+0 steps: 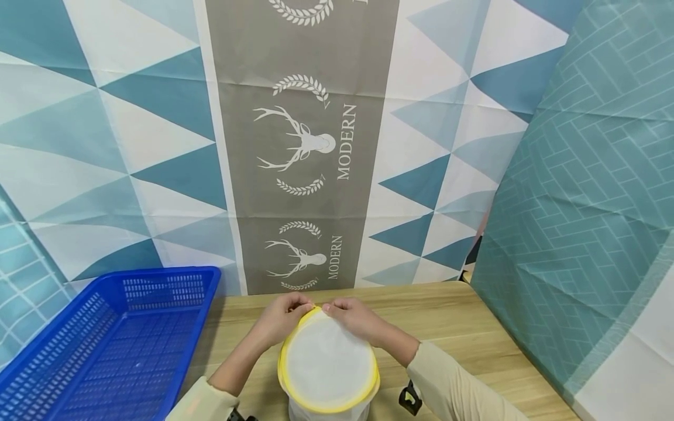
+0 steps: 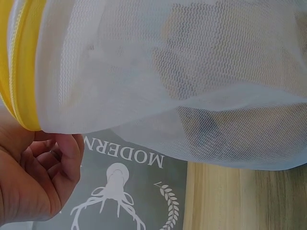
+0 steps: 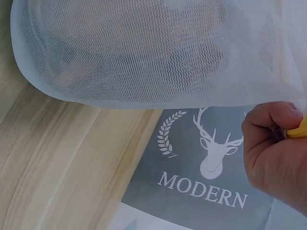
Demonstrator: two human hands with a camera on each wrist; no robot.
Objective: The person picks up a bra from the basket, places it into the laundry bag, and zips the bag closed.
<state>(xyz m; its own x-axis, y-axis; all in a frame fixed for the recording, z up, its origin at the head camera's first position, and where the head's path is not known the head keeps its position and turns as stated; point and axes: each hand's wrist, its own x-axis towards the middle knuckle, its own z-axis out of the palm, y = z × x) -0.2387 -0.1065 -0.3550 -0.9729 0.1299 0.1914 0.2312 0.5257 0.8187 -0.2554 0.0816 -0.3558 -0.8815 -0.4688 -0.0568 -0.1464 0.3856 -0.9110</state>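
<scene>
A white mesh laundry bag [image 1: 332, 363] with a yellow zipper edge stands upright on the wooden table, its round top facing up. At the far side of its rim, my left hand [image 1: 281, 320] pinches the yellow edge between thumb and curled fingers. Close beside it, my right hand [image 1: 354, 318] pinches the same edge. The left wrist view shows the yellow zipper band [image 2: 29, 67] above the left hand [image 2: 41, 172]. In the right wrist view the right hand [image 3: 278, 139] grips a yellow bit. Blurred darker and beige shapes show through the mesh; their kind is unclear.
A blue plastic basket [image 1: 207, 316] with slotted walls stands to the left. The wooden table [image 1: 421, 304] ends at a patterned cloth backdrop [image 1: 300, 193] behind. A green-blue cloth [image 1: 584, 204] hangs along the right side.
</scene>
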